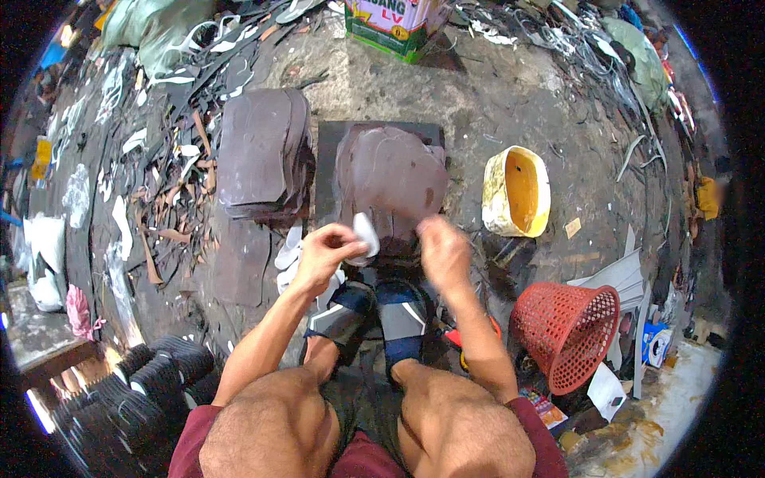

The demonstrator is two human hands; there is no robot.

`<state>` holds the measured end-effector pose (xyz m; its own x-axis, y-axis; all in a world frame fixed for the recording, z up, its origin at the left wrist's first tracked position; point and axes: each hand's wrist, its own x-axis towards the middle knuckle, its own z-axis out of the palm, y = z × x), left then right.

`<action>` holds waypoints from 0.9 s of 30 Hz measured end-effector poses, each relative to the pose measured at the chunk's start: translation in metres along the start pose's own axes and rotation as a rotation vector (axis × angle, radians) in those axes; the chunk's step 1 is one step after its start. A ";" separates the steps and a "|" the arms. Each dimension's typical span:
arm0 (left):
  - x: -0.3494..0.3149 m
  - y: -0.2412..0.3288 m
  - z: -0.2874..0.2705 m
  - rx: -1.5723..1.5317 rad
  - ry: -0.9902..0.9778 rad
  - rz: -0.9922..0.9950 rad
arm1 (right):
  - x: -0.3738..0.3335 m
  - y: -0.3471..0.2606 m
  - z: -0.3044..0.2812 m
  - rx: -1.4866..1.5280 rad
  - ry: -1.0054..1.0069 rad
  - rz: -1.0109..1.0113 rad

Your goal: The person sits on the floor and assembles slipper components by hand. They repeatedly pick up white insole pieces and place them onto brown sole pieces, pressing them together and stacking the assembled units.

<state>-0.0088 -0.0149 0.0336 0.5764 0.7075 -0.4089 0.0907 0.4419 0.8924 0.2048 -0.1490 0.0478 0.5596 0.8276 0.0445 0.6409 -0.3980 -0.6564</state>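
Note:
Between the thumb and fingers of my left hand (325, 253) is a small, flat white piece (366, 233) with a rounded end. My right hand (446, 253) is curled closed at the near right edge of a brown stack, slightly blurred; anything in its fingers is hidden. The stack of brown rounded sheets (392, 171) sits in front of my feet on a dark board (327, 151). Below my left hand, more white pieces (288, 248) lie beside my shoe. A second, taller stack of brown sheets (263, 147) stands to the left.
Right of the stack stands a white-rimmed tub (539, 164) with yellow-brown residue inside. A red perforated basket (566, 334) lies tipped at the right. A printed metal can (390, 28) stands at the far side. Scraps (171, 183) litter the left; black ridged pieces (131, 398) are piled near left.

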 end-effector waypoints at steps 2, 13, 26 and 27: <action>0.017 -0.006 0.015 0.185 -0.020 0.031 | 0.041 -0.051 -0.055 0.094 0.083 0.135; 0.037 -0.060 0.008 1.216 0.079 0.857 | 0.007 -0.001 0.063 -0.077 -0.131 -0.462; 0.038 -0.052 0.012 1.255 0.157 0.868 | 0.040 -0.004 0.029 -0.058 -0.128 -0.357; 0.039 -0.054 0.008 1.228 0.160 0.909 | 0.032 -0.002 0.035 -0.053 -0.126 -0.372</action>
<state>0.0158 -0.0157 -0.0295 0.7229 0.5634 0.4000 0.4068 -0.8150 0.4127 0.2031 -0.1074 0.0243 0.2169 0.9599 0.1773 0.8157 -0.0785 -0.5731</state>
